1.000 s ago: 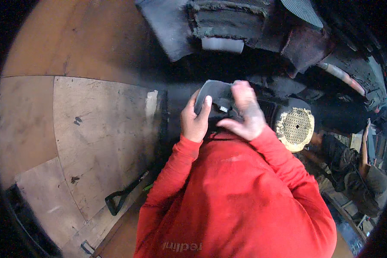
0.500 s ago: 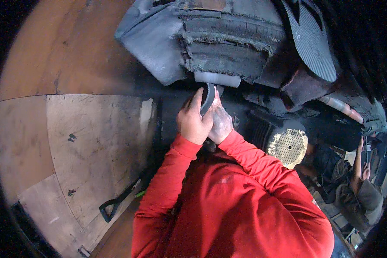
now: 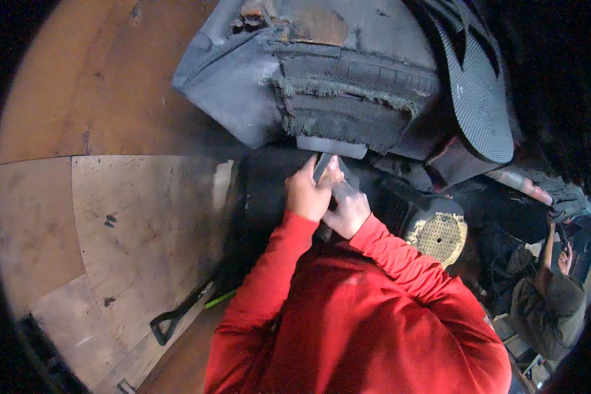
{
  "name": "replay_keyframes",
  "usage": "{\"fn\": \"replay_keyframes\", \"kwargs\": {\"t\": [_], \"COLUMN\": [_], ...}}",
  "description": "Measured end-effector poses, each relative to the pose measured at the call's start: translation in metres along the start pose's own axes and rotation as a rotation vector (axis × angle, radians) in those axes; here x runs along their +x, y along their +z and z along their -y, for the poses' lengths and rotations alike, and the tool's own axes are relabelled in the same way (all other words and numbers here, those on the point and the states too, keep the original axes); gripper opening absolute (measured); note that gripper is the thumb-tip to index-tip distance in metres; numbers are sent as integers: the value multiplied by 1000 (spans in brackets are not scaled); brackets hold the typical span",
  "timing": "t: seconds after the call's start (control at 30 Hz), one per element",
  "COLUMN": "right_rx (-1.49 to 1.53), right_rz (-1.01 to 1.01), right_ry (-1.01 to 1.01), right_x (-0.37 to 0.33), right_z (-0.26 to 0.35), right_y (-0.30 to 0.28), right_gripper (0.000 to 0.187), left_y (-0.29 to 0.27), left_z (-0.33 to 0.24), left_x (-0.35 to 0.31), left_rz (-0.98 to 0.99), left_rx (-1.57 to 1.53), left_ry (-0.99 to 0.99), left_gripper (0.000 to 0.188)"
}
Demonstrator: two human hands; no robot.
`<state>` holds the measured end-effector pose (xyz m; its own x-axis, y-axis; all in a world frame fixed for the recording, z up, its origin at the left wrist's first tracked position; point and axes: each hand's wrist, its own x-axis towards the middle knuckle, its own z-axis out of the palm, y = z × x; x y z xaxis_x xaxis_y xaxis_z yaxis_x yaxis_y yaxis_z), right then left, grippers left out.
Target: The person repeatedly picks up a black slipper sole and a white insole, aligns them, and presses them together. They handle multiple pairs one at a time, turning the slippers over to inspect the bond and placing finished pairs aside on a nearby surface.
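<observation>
My left hand (image 3: 308, 195) and my right hand (image 3: 348, 207) are close together in front of a dust-covered machine (image 3: 236, 98). Between them they grip a grey, flat piece that looks like a sandal sole (image 3: 322, 167), seen nearly edge-on. Its far end is up by a pale roller (image 3: 331, 146) under the machine's frayed cloth flaps (image 3: 341, 121). I cannot tell whether it touches the roller. Fingers on both hands are closed, and they hide much of the piece. Grey dust coats the back of my right hand.
A dark textured flip-flop (image 3: 482, 111) rests on the machine at the upper right. Beside my right arm is a round perforated yellowish disc (image 3: 438, 240). Stained wooden panels (image 3: 151, 217) and a black handle (image 3: 167, 325) are on the left. Another person (image 3: 548, 302) works at far right.
The machine and roller appear lower in the picture. My hands have shifted slightly right and down with the sole-like piece, which is turned and shows less of its curved edge.
</observation>
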<state>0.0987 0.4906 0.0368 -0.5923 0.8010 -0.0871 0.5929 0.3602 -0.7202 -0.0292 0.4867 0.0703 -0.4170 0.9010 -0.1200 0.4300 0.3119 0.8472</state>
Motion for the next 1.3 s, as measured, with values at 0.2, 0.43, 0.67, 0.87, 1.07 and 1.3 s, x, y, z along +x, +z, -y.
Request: {"fn": "replay_keyframes", "kwargs": {"t": [0.2, 0.43, 0.67, 0.87, 1.07, 1.3], "right_rx": [-154, -172, 1829, 2012, 1878, 1833], "right_rz": [-356, -262, 206, 335, 105, 359], "right_ry": [-445, -505, 220, 279, 743, 556], "right_x": [0, -18, 23, 66, 16, 40], "right_z": [-7, -8, -24, -49, -90, -65], "right_y": [-1, 2, 5, 54, 27, 8], "right_gripper": [64, 56, 74, 66, 103, 118], "left_y": [-7, -20, -66, -67, -12, -49], "left_z": [2, 16, 0, -29, -22, -41], "left_x": [-38, -71, -83, -49, -5, -48], "left_rz": [-180, -310, -203, -119, 232, -30], "left_rx": [-298, -271, -14, 267, 39, 158], "left_ry": [164, 334, 409, 415, 45, 259], "left_gripper": [42, 41, 50, 46, 40, 41]}}
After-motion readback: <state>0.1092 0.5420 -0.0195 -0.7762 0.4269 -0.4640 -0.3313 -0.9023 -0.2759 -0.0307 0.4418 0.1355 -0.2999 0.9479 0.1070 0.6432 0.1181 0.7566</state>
